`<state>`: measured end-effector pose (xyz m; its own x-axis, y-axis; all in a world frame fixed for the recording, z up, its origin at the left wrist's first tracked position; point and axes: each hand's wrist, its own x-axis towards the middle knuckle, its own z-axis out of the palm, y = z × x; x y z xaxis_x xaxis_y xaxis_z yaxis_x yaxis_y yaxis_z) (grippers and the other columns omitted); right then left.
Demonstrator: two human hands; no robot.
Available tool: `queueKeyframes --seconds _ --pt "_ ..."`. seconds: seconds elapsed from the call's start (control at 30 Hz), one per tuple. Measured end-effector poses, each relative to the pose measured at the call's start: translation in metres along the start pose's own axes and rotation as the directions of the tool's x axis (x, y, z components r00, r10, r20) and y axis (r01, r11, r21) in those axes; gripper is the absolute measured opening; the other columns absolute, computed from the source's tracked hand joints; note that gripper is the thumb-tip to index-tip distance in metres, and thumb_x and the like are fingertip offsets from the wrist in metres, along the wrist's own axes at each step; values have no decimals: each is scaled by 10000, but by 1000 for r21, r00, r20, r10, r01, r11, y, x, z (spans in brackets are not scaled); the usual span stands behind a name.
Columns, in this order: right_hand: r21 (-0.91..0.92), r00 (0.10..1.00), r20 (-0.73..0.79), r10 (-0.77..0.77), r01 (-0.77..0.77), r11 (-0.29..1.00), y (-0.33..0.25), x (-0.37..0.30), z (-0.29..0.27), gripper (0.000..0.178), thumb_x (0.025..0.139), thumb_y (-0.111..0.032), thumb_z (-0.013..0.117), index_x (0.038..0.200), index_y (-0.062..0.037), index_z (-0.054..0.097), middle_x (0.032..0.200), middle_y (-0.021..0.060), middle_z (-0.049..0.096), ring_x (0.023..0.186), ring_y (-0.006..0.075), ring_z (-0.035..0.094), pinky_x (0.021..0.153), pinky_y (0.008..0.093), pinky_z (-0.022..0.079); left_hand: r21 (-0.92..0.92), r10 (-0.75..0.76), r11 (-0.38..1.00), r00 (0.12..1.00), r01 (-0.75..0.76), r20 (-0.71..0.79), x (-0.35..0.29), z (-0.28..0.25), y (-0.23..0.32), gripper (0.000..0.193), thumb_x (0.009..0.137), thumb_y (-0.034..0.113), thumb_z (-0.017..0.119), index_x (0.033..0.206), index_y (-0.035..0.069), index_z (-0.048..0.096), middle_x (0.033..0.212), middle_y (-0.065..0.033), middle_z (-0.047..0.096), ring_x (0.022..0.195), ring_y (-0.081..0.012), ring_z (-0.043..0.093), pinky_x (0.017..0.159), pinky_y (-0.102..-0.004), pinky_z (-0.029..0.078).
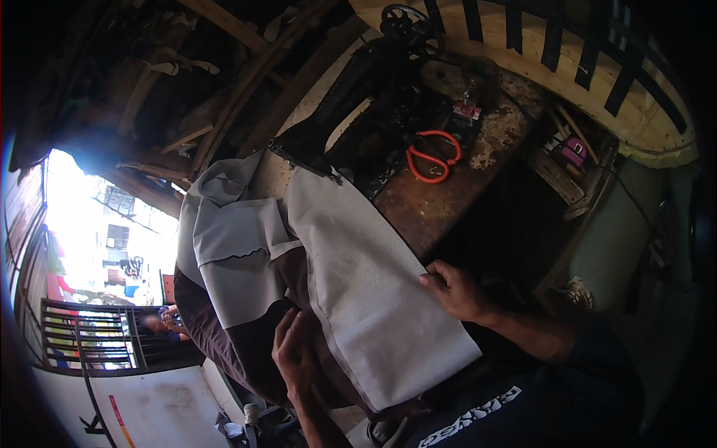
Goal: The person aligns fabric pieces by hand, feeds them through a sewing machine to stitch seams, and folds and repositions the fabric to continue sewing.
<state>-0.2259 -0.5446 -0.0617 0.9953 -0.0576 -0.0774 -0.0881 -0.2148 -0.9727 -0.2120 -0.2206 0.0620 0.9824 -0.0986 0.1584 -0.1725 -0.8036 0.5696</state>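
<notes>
Your left hand (296,351) rests flat, fingers loosely spread, on the dark cloth (246,351). Your right hand (455,290) pinches the grey fabric panel's (366,284) edge with curled fingers. Beyond, orange scissors (433,155) lie on the worn table (448,194); the sewing machine (388,67) is dim.

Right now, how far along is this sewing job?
Done: grey panels on the garment look joined. In hand: the left hand steadies the dark fabric, and the right hand pinches the grey mesh panel. Left: the sewing machine and orange scissors lie untouched.
</notes>
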Motion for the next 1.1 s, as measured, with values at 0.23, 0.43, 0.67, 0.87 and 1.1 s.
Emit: queueKeyframes --seconds 0.23,0.43,0.67,0.87,1.1 --pt "-60 998 -43 44 -47 997 4 -4 -2 301 1020 -336 674 1046 -36 691 788 176 699 727 312 722 652 420 530 141 320 924 920 -356 227 93 47 100 371 924 30 631 1283 60 717 1383 -201 644 1353 -391 575 1114 -463 474" --pt "-26 999 -39 36 -37 999 -4 -4 -7 324 1026 -351 660 1057 -31 705 765 185 695 710 346 725 641 433 534 274 353 819 820 -503 451 125 103 76 522 961 207 683 1466 120 583 1566 -175 502 1509 -392 387 1236 -568 291" --pt "46 999 -49 17 -15 999 -6 -6 -10 309 1029 -316 680 1001 -9 698 642 104 585 563 128 551 545 345 448 292 287 843 837 -452 466 118 120 66 565 992 341 640 1530 202 539 1606 -97 480 1540 -328 356 1266 -597 185" --pt "72 999 -19 41 -39 997 -5 -4 -11 331 1048 -340 640 1039 -17 706 674 156 635 572 235 642 559 383 476 304 297 823 821 -479 488 115 122 71 540 1005 355 607 1532 254 543 1623 -88 460 1548 -326 341 1270 -611 137" --pt "84 998 3 58 -58 995 -1 -6 -9 307 1050 -323 638 1030 -21 692 666 151 628 563 244 648 552 393 477 305 329 808 815 -504 476 112 127 64 512 997 306 605 1506 258 576 1627 -88 456 1546 -335 342 1263 -625 142"
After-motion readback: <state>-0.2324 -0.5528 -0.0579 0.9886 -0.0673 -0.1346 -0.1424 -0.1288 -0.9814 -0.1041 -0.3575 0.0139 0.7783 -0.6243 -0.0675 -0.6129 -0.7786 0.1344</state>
